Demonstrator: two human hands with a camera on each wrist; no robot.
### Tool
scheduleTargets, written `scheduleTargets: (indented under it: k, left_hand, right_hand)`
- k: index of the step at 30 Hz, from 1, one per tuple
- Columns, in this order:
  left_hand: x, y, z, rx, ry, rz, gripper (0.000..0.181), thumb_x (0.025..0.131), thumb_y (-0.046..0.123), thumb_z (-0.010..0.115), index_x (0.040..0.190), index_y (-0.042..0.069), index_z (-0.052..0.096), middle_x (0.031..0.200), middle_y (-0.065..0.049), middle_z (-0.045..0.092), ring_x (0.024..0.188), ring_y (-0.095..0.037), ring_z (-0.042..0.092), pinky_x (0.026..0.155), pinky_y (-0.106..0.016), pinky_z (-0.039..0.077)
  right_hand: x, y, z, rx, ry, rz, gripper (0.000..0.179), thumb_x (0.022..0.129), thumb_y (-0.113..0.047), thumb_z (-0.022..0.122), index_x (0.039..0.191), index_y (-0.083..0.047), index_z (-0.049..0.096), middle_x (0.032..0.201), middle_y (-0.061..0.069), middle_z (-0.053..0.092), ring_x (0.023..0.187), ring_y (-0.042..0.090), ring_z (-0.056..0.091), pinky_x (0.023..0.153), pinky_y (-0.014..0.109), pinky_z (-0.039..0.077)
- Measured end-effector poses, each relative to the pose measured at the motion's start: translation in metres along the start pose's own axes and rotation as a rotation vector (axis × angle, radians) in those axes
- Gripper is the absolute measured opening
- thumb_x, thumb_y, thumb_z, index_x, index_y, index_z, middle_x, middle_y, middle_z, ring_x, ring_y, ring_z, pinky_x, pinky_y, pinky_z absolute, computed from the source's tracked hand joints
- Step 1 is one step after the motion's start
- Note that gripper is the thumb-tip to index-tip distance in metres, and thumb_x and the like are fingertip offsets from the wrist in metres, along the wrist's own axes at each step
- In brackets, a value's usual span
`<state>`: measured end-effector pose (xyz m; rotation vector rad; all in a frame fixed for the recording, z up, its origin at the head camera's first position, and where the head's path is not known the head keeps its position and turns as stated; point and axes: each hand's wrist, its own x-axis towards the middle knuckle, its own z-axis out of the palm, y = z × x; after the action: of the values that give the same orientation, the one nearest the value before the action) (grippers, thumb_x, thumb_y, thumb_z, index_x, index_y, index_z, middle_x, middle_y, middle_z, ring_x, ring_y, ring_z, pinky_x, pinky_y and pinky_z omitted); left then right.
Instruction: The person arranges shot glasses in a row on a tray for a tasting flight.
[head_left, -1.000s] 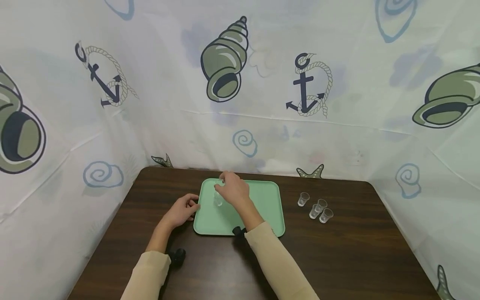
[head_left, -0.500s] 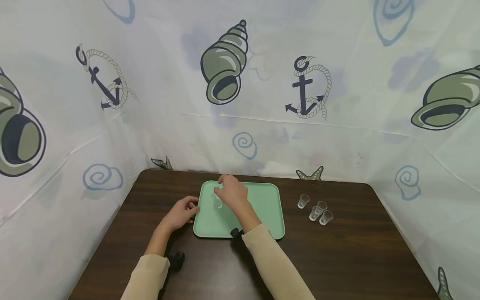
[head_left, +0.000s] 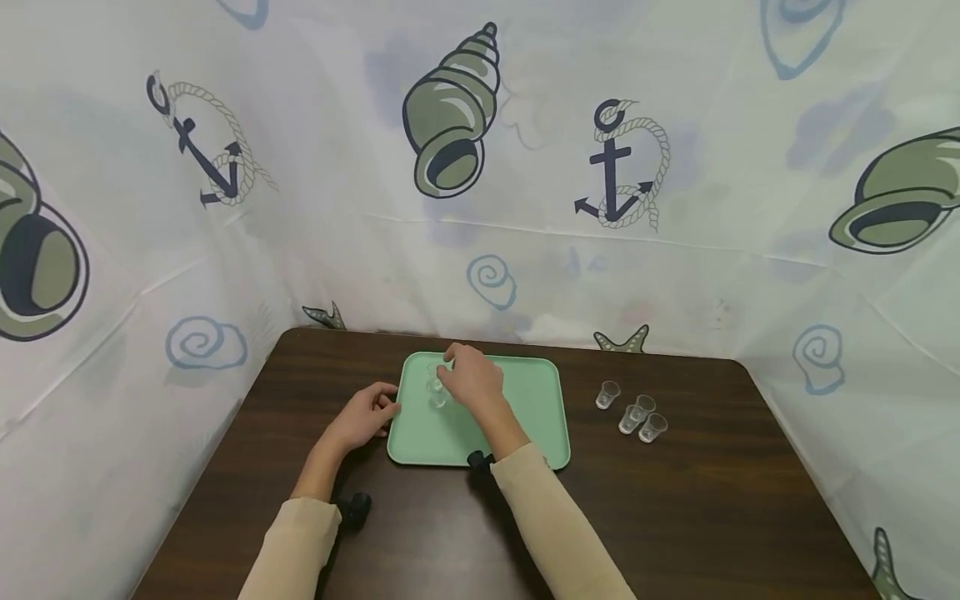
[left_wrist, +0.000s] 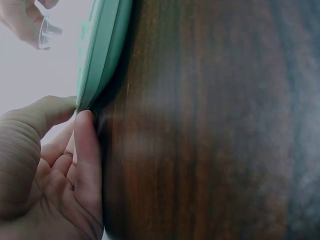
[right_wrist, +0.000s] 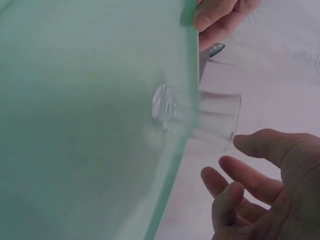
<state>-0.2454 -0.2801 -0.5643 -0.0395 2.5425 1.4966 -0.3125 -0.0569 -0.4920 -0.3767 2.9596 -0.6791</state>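
A green tray (head_left: pixel 517 417) lies on the dark wooden table. My left hand (head_left: pixel 363 418) pinches its left rim, the thumb (left_wrist: pixel 57 109) on top and a finger against the side. Near the tray's back left corner stand two small clear shot glasses, the front one (head_left: pixel 437 396) close before the back one (head_left: pixel 432 369). In the right wrist view a shot glass (right_wrist: pixel 220 117) stands upright on the tray. My right hand (head_left: pixel 474 382) is beside the glasses, its thumb tip right at the rim and its other fingers spread away, loosely bent.
Right of the tray, several more clear shot glasses stand on the table (head_left: pixel 712 500): one apart (head_left: pixel 607 395) and a tight group (head_left: pixel 643 417). Behind the table hangs a patterned cloth (head_left: pixel 540 208) with shells and anchors.
My right hand has loosened from the back shot glass and drawn slightly to the right. The left hand stays on the tray's rim. The head view has tilted slightly.
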Motion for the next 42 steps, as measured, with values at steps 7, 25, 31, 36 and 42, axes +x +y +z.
scheduleTargets:
  k: [7, 25, 31, 36, 42]
  left_hand:
    - [-0.003, -0.001, -0.001, 0.009, -0.007, 0.005, 0.050, 0.113, 0.021, 0.058, 0.156, -0.002, 0.047, 0.117, -0.018, 0.063, 0.088, -0.020, 0.065, 0.077, -0.036, 0.062]
    - [-0.003, 0.000, -0.005, 0.032, 0.013, 0.009, 0.049, 0.113, 0.019, 0.058, 0.154, -0.004, 0.048, 0.114, -0.018, 0.062, 0.087, -0.022, 0.064, 0.076, -0.035, 0.062]
    - [-0.003, 0.003, -0.007, 0.032, 0.017, 0.018, 0.049, 0.113, 0.019, 0.058, 0.154, -0.004, 0.047, 0.114, -0.019, 0.063, 0.088, -0.022, 0.064, 0.076, -0.035, 0.062]
    - [-0.005, 0.004, -0.008, 0.040, 0.011, 0.021, 0.049, 0.113, 0.020, 0.058, 0.154, -0.005, 0.047, 0.114, -0.019, 0.062, 0.088, -0.022, 0.064, 0.076, -0.035, 0.062]
    - [-0.004, 0.002, -0.001, 0.025, 0.007, 0.027, 0.049, 0.113, 0.019, 0.058, 0.154, -0.005, 0.047, 0.114, -0.019, 0.063, 0.087, -0.021, 0.063, 0.075, -0.035, 0.062]
  right_hand:
    - [-0.013, 0.018, -0.015, 0.033, 0.028, 0.009, 0.028, 0.108, -0.041, 0.063, 0.129, -0.026, 0.074, 0.108, -0.005, 0.076, 0.065, 0.015, 0.059, 0.059, 0.036, 0.047]
    - [-0.045, 0.066, -0.075, 0.003, 0.134, 0.023, 0.030, 0.106, -0.041, 0.067, 0.131, -0.024, 0.073, 0.106, -0.002, 0.078, 0.065, 0.019, 0.061, 0.061, 0.039, 0.050]
    - [-0.057, 0.082, -0.094, -0.009, 0.128, 0.049, 0.035, 0.105, -0.041, 0.069, 0.135, -0.023, 0.072, 0.107, 0.000, 0.078, 0.071, 0.021, 0.064, 0.068, 0.046, 0.053]
    - [-0.068, 0.096, -0.105, -0.020, 0.112, 0.085, 0.038, 0.105, -0.042, 0.070, 0.137, -0.021, 0.071, 0.110, 0.002, 0.077, 0.075, 0.023, 0.065, 0.075, 0.052, 0.055]
    - [-0.077, 0.127, -0.117, -0.030, 0.100, 0.124, 0.040, 0.105, -0.041, 0.068, 0.138, -0.019, 0.070, 0.118, 0.006, 0.078, 0.084, 0.027, 0.069, 0.078, 0.055, 0.055]
